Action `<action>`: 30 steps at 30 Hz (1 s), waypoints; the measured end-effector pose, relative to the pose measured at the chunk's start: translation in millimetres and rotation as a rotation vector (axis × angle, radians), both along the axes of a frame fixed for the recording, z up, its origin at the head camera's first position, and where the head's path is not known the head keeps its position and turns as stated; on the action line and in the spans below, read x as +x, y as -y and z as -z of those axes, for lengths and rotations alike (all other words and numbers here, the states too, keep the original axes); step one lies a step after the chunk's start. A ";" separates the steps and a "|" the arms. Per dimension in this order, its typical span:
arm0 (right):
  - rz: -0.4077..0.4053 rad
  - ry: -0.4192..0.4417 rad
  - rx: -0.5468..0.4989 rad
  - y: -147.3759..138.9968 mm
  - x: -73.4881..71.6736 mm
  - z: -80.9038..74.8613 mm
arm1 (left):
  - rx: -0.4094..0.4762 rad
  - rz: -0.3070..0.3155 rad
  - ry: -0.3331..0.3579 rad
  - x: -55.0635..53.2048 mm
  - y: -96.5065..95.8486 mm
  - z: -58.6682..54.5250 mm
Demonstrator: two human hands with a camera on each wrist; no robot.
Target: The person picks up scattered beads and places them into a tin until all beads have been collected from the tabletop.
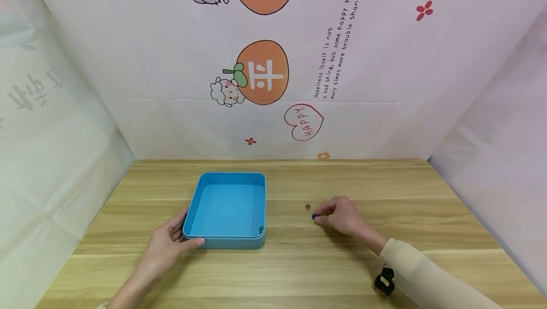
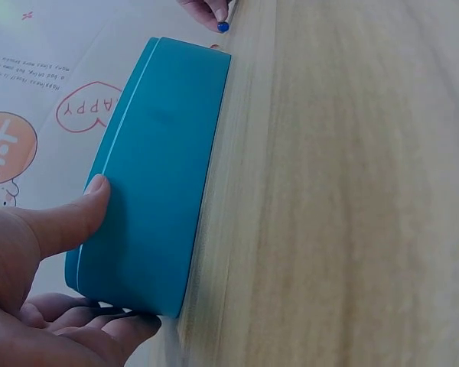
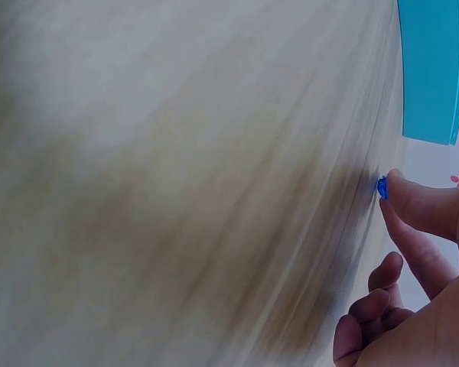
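A shallow square blue box [image 1: 232,209] stands left of centre on the table. My left hand [image 1: 164,245] grips its near left corner, thumb against the front wall and fingers along the left side, as the left wrist view also shows. Inside the box, by its near right corner, lies a small green marble [image 1: 261,229]. To the right of the box, my right hand [image 1: 342,215] pinches a small shiny blue marble [image 3: 382,186] between thumb and index finger, close to the tabletop. Just beyond those fingertips is a small brownish marble [image 1: 308,207] on the wood.
The wood-grain table [image 1: 290,276] ends at a printed white backdrop [image 1: 363,128], with white sheets on both sides. A black strapped device [image 1: 385,281] shows under the right sleeve.
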State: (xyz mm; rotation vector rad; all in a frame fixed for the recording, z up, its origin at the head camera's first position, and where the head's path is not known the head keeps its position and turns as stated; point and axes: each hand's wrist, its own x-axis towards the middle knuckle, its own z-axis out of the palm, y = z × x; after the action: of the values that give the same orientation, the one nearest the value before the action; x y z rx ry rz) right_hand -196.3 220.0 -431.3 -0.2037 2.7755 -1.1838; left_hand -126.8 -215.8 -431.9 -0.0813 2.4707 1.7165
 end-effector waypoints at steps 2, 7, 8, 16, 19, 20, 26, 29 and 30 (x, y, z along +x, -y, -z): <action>0.004 0.001 -0.005 0.5 0.0 -0.1 | 0.004 -0.001 0.000 -0.6 0.1 0.6; 0.019 0.001 -0.041 -0.4 0.7 -0.4 | 0.001 0.010 -0.005 -2.3 0.0 2.1; 0.027 0.004 -0.054 -1.0 0.6 -0.5 | 0.000 0.012 -0.006 -2.5 0.1 2.3; 0.089 0.035 -0.128 -8.6 -3.3 -4.9 | 0.013 0.010 -0.012 -1.3 0.4 0.8; 0.101 0.052 -0.158 -12.8 -3.5 -8.7 | 0.022 0.007 -0.008 -0.2 0.1 0.0; 0.101 0.052 -0.166 -14.3 -3.1 -9.9 | 0.023 0.006 -0.007 -0.2 0.0 0.1; 0.113 0.074 -0.186 -20.3 -0.6 -14.4 | 0.010 0.003 0.000 -0.4 -0.5 0.0; 0.114 0.075 -0.194 -21.4 -0.3 -16.2 | 0.006 -0.001 0.000 -0.5 -1.2 -0.2; 0.115 0.073 -0.198 -21.5 -0.2 -16.8 | 0.008 0.002 -0.002 -0.3 -1.6 -0.2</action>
State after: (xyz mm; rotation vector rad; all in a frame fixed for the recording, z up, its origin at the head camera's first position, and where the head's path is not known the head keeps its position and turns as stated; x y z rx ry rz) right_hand -196.6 241.5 -414.4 -0.0181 2.6380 -1.4634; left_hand -127.2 -214.3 -431.6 -0.0768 2.4647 1.7260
